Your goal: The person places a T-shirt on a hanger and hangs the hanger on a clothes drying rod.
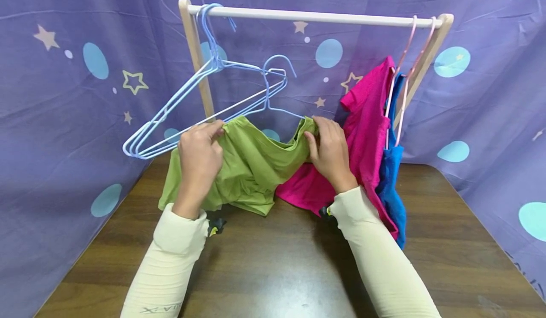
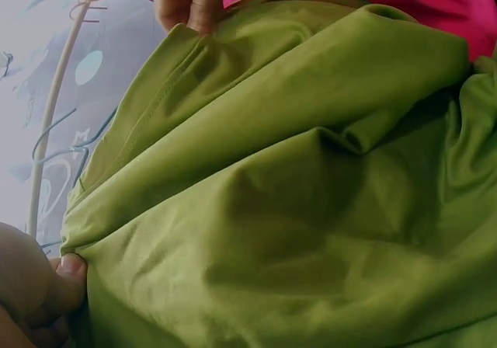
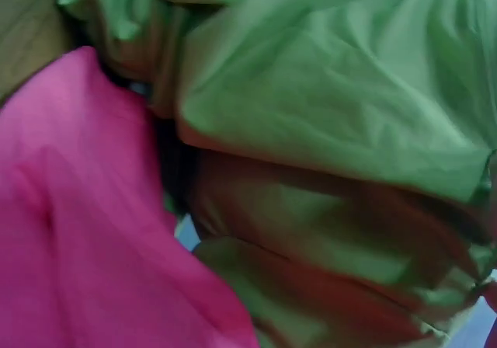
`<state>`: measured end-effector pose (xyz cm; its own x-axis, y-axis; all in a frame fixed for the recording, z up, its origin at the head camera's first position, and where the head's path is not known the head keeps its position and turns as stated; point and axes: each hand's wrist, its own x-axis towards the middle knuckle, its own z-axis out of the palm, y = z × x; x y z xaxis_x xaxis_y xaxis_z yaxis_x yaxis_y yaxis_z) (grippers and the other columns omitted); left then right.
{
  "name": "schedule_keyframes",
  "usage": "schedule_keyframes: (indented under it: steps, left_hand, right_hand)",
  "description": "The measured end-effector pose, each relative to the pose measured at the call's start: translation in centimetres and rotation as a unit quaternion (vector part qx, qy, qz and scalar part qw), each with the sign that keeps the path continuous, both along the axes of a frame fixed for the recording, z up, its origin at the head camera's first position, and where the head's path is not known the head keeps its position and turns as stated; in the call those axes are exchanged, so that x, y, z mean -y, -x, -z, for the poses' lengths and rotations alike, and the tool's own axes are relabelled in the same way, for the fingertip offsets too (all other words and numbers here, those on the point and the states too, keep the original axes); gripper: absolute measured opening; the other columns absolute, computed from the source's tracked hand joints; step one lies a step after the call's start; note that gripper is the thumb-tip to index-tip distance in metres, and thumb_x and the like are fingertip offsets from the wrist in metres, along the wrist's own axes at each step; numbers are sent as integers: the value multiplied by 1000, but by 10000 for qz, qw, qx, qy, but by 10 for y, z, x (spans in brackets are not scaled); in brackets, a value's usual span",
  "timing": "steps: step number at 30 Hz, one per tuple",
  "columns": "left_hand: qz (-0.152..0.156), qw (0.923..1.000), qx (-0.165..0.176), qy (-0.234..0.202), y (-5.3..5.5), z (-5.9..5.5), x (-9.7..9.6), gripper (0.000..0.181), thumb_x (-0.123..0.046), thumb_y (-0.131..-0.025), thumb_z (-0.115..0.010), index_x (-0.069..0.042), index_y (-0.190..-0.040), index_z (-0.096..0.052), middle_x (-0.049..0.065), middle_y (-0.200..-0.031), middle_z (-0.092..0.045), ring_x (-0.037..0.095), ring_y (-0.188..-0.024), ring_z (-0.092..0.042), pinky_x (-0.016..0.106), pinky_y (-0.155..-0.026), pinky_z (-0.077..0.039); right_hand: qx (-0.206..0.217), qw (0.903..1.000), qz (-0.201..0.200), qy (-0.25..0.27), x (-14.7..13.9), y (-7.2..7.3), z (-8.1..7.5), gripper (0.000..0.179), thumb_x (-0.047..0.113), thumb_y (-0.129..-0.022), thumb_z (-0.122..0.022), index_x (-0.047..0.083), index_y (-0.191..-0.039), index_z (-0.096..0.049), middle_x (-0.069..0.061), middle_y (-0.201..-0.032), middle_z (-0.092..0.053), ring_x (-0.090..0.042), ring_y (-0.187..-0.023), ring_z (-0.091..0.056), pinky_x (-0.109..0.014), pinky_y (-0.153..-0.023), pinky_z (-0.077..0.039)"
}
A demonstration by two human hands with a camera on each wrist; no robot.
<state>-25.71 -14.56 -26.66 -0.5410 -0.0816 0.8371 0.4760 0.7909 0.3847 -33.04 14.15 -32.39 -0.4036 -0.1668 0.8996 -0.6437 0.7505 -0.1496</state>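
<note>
A green T-shirt [image 1: 251,166] hangs between my two hands, its neckline facing up. My left hand [image 1: 199,157] pinches the left shoulder of the shirt, the thumb pressed on the cloth in the left wrist view. At the other shoulder, my right hand [image 1: 330,149] grips the collar edge. A blue wire hanger [image 1: 268,86] stands up out of the neckline, its hook free of the rail and its lower part hidden inside the shirt. Folds of the green cloth [image 3: 334,92] fill much of the right wrist view.
Several light-blue hangers [image 1: 170,104] hang at the left end of the white rail [image 1: 320,15]. At its right end, a pink T-shirt [image 1: 367,119] and a blue garment [image 1: 391,180] hang on pink hangers [image 1: 409,71], close to my right forearm. The rack stands on a wooden table [image 1: 264,266].
</note>
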Motion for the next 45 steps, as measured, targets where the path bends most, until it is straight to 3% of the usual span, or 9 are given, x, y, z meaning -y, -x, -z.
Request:
schedule_keyframes:
  steps: [4,8,13,18,24,33,41,45]
  left_hand:
    - [-15,10000,-61,-1,0,1,0,35,23,-78,-58,4,-99,-78,20,-94,-76,41,-86,-73,53,-94,-54]
    - [-13,10000,-31,-51,0,1,2,37,24,-77,-56,5,-100,-78,21,-94,-76,42,-86,-73,53,-92,-55]
    - [-76,10000,-34,46,1,0,9,41,24,-74,-54,3,-99,-78,19,-93,-77,41,-84,-73,55,-86,-56]
    - [-156,9997,-36,163,2,0,16,37,22,-76,-56,2,-97,-79,18,-92,-77,42,-82,-72,55,-82,-55]
    - [-86,9994,230,260,2,-2,13,39,21,-77,-57,3,-103,-78,17,-96,-77,41,-90,-72,54,-88,-55]
    - [-21,9981,419,447,3,1,2,34,18,-80,-63,0,-103,-79,16,-99,-77,40,-83,-71,52,-79,-56]
    - [152,9973,432,572,1,2,-14,31,16,-81,-65,-3,-101,-80,12,-95,-78,37,-81,-70,50,-75,-56]
    - [303,9952,587,720,-1,2,-19,26,12,-85,-67,-2,-102,-79,13,-95,-77,38,-83,-70,51,-77,-55]
  right_hand:
    - [-481,9986,213,39,5,0,4,26,16,-101,-63,-5,-115,-64,-21,-106,-68,-41,-98,-62,-51,-86,-48]
    - [-775,9966,290,-24,1,1,4,17,8,-102,-58,-5,-107,-67,-20,-97,-70,-39,-88,-64,-50,-76,-48]
    - [-501,9981,90,-355,-9,1,5,18,0,-102,-52,-7,-111,-67,-21,-99,-70,-40,-88,-63,-50,-79,-50]
    - [25,9984,41,-564,-22,1,9,18,-2,-98,-56,-6,-112,-68,-21,-100,-71,-41,-89,-64,-51,-79,-53]
    - [394,9982,-35,-454,-23,0,7,23,4,-101,-56,-5,-119,-67,-21,-107,-71,-41,-96,-65,-52,-85,-53]
    - [182,9993,-316,52,3,-6,-11,31,12,-104,-57,-7,-127,-65,-23,-120,-69,-40,-112,-63,-47,-102,-48]
    - [-141,9968,-778,-113,35,-14,-29,30,10,-101,-64,-7,-125,-66,-21,-115,-71,-36,-106,-66,-44,-97,-52]
    - [-445,9961,-723,-220,45,-17,-34,20,7,-102,-62,-7,-115,-69,-19,-103,-73,-35,-96,-69,-46,-87,-56]
